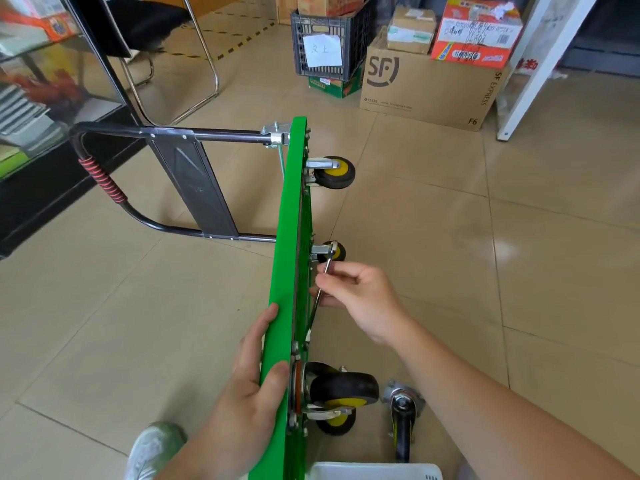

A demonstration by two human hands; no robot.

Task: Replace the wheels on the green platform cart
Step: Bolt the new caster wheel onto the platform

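While you are working in the head view, you are keeping the green platform cart [291, 220] standing on its long edge on the floor [450, 237]; your left hand [256, 375] is gripping the upper rim close to you, thumb curled over the edge and fingers lying against the deck's flat side; your right hand [360, 299] is pinching the shaft of the wrench [329, 261], whose far end is sitting at the bracket of a mounted caster [337, 253]; whether it is seated squarely on a nut cannot be told from here.

Because you are holding the wrench with a light pinch, not a full grip, it is likely risking a slip off the fastener once you are pulling hard; your knuckles would then be heading into the ribbed underside. Since only one hand is steadying the cart, a strong sideways pull is probably threatening to tip it over, or to swing its handle [104, 181] across the floor. A loose caster [403, 420] is lying just beside the near mounted wheel [343, 389]; any freed nut dropping there may be rolling out of sight beneath it.
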